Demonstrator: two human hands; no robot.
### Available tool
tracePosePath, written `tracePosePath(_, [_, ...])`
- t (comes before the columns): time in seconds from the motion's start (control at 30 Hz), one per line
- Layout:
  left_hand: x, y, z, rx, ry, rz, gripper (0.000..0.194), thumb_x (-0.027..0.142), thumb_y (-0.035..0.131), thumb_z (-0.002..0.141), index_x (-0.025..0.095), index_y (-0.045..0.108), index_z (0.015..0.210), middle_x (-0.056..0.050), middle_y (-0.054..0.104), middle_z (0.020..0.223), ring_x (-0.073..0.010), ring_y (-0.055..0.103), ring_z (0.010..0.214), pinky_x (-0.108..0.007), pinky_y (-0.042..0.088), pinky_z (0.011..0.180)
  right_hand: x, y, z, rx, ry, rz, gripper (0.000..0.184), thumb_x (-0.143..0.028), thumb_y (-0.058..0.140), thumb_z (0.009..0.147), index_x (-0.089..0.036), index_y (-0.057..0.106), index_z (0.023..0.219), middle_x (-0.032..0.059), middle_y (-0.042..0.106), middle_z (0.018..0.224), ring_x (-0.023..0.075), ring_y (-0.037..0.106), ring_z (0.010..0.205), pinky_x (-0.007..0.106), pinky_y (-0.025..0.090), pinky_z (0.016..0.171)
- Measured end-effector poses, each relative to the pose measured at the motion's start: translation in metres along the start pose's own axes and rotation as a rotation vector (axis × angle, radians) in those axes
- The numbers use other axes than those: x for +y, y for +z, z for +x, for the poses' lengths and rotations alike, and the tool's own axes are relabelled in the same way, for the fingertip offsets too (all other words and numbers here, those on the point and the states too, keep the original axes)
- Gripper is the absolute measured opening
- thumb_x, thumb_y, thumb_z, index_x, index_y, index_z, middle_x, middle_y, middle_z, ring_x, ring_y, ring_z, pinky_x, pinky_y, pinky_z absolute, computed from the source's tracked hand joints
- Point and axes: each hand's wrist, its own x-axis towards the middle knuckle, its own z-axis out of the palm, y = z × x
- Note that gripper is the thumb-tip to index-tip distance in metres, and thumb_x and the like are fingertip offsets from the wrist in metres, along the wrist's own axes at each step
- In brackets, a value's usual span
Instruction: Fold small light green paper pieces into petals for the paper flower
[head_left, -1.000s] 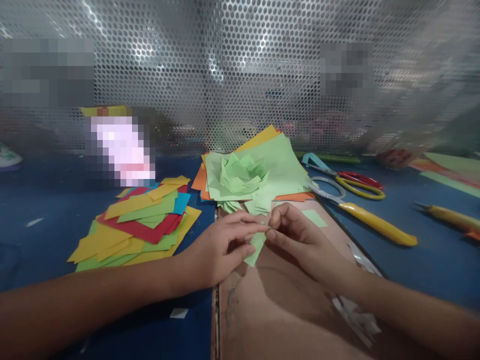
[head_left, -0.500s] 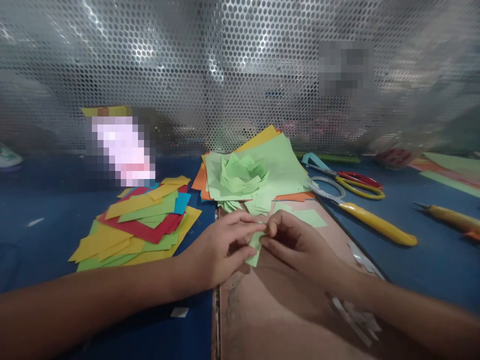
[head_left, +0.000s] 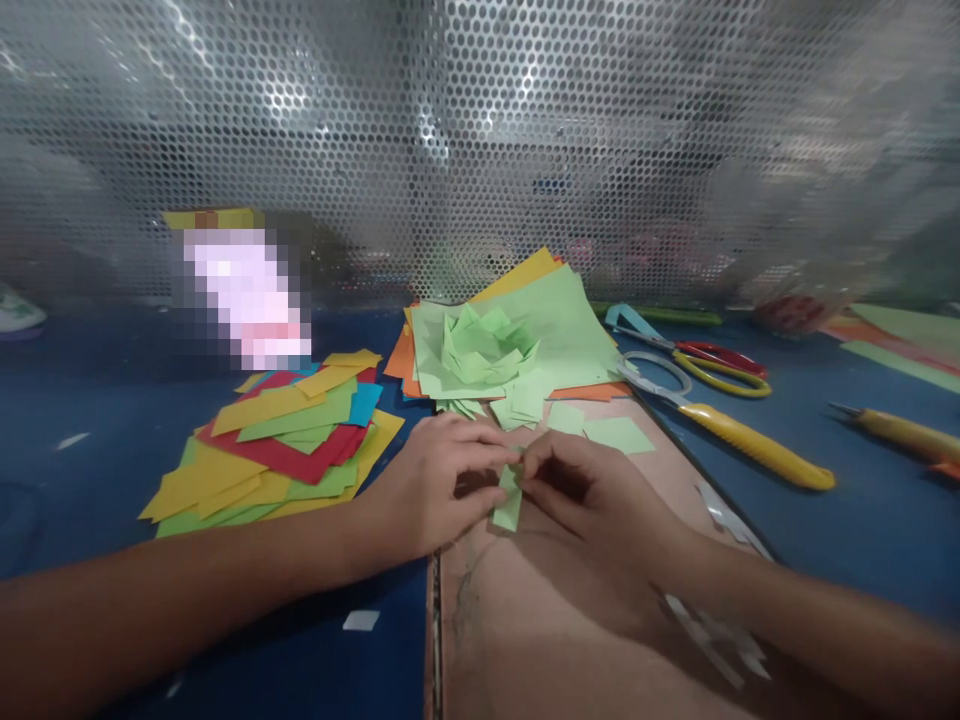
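Observation:
A narrow light-green paper strip (head_left: 508, 508) is held low over the brown board (head_left: 525, 640). My left hand (head_left: 450, 480) has its thumb and fingers closed at the strip's left side. From the right, my right hand (head_left: 592, 485) pinches at the strip's upper end, thumb and index finger nearly meeting my left fingertips. Fingers cover that upper end, so any fold there is hidden. Just beyond my hands lie several small green paper pieces (head_left: 517, 402). Behind them a folded green paper ring of pointed units (head_left: 487, 350) sits on stacked coloured sheets (head_left: 581, 310).
On the left is a heap of coloured paper pieces (head_left: 281, 445), with a blurred-out bright screen (head_left: 244, 290) behind. To the right lie scissors (head_left: 720, 370), a yellow-handled tool with a grey ring (head_left: 757, 445) and a pointed wooden-handled tool (head_left: 900, 435). A perforated metal panel (head_left: 480, 130) rises behind.
My right fingertips have shifted slightly left and down along the strip. My left fingertips have drawn back a little to the left. Both hands stay at the green strip.

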Motion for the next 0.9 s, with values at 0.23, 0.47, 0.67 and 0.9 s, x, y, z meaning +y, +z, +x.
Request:
tracePosePath(0.23, [0.003, -0.002, 0.001, -0.068, -0.063, 0.095, 0.021, 0.020, 0.061, 0.079, 0.022, 0.065, 0.099, -0.001, 0.064, 0.107, -0.0204, 0.051, 0.092, -0.036, 0.035, 0.082, -0.003, -0.003, 0.002, -0.016, -0.166, -0.183, 0.013, -0.008, 0.057, 0.078, -0.020, 0.060, 0.078, 0.0022, 0.060, 0.080, 0.0153, 0.055, 0.078, 0.027, 0.044, 0.069])
tracePosePath(0.47, [-0.003, 0.000, 0.000, -0.080, -0.111, 0.090, 0.027, 0.026, 0.064, 0.078, 0.021, 0.064, 0.105, -0.001, 0.064, 0.110, -0.0219, 0.050, 0.096, -0.037, 0.035, 0.086, -0.002, -0.005, 0.002, -0.005, -0.441, -0.278, 0.015, -0.013, 0.057, 0.083, -0.022, 0.069, 0.085, 0.0042, 0.066, 0.091, 0.0164, 0.058, 0.088, 0.032, 0.045, 0.079])
tracePosePath(0.67, [0.003, -0.004, 0.000, -0.090, -0.104, 0.107, 0.026, 0.023, 0.061, 0.081, 0.023, 0.064, 0.107, 0.000, 0.064, 0.106, -0.0208, 0.050, 0.096, -0.037, 0.034, 0.084, -0.003, -0.008, -0.003, -0.091, -0.436, -0.340, 0.020, -0.016, 0.052, 0.088, -0.022, 0.068, 0.098, 0.0055, 0.067, 0.099, 0.0182, 0.059, 0.094, 0.033, 0.048, 0.082])
tracePosePath(0.9, [0.009, -0.008, -0.001, -0.095, -0.107, 0.157, 0.032, 0.026, 0.061, 0.079, 0.025, 0.062, 0.111, -0.002, 0.062, 0.111, -0.0233, 0.048, 0.097, -0.041, 0.032, 0.086, -0.006, -0.010, -0.004, -0.124, -0.443, -0.384, 0.024, -0.017, 0.048, 0.089, -0.023, 0.067, 0.103, 0.0067, 0.067, 0.100, 0.0190, 0.060, 0.092, 0.035, 0.049, 0.082])
